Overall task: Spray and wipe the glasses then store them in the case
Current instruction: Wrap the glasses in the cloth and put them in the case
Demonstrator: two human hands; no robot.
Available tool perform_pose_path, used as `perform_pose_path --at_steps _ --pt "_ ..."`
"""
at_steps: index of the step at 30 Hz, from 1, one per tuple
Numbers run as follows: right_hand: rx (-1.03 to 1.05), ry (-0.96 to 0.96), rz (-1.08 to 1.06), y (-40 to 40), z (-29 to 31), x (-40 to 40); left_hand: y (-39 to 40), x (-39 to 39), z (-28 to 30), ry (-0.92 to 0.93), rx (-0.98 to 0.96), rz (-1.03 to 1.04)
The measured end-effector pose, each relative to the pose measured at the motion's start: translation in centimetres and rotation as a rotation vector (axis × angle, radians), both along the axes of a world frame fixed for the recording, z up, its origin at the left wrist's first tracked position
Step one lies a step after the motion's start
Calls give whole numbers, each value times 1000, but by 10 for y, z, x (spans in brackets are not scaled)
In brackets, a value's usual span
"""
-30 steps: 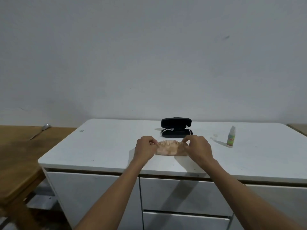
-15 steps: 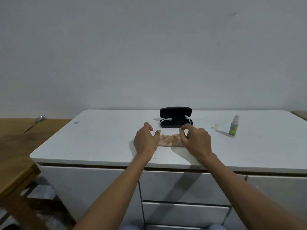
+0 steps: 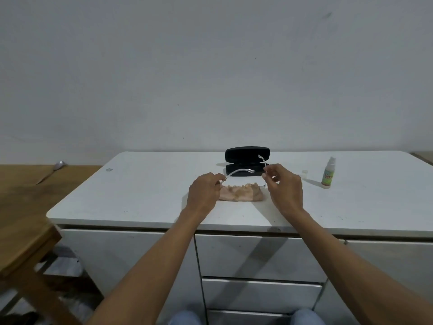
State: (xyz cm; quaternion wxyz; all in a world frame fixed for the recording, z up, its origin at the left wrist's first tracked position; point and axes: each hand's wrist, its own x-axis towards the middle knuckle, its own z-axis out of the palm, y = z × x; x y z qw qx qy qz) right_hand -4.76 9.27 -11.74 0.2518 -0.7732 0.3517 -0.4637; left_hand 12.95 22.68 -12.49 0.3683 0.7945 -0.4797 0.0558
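Note:
Clear-framed glasses (image 3: 240, 171) hang just above the white cabinet top, held at both ends. My left hand (image 3: 204, 193) pinches the left temple, my right hand (image 3: 283, 186) pinches the right temple, whose tip points up in front of the case. The lenses are hard to make out. A folded pinkish cloth (image 3: 241, 193) lies flat on the top between my hands. Right behind it stands the black glasses case (image 3: 247, 155), lid open. A small spray bottle (image 3: 328, 172) with a green label stands at the right, its clear cap (image 3: 304, 172) beside it.
The white cabinet top (image 3: 145, 198) has drawers below. A wooden table (image 3: 21, 207) adjoins on the left with a spoon (image 3: 50, 171) on it. A plain wall runs behind.
My hands left the cloth lying on the top and took hold of the glasses, lifting them by the temples in front of the case.

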Motion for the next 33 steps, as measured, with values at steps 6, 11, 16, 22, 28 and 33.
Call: perform_pose_path --at_steps 6,11,16,22,28,33 --pt "22 56 75 -4 13 2 -6 9 2 2 163 -132" --pt "-48 255 162 -1 18 12 -4 19 4 274 90 -152" --pt "-94 461 196 0 14 19 -3 26 1 418 17 -139" --pt "-151 489 226 1 15 12 -2 27 2 460 -33 -91" --pt "-185 507 281 1 15 0 12 18 18 157 100 -214" --pt "-194 585 299 -1 13 -3 20 21 20 -14 313 -215"
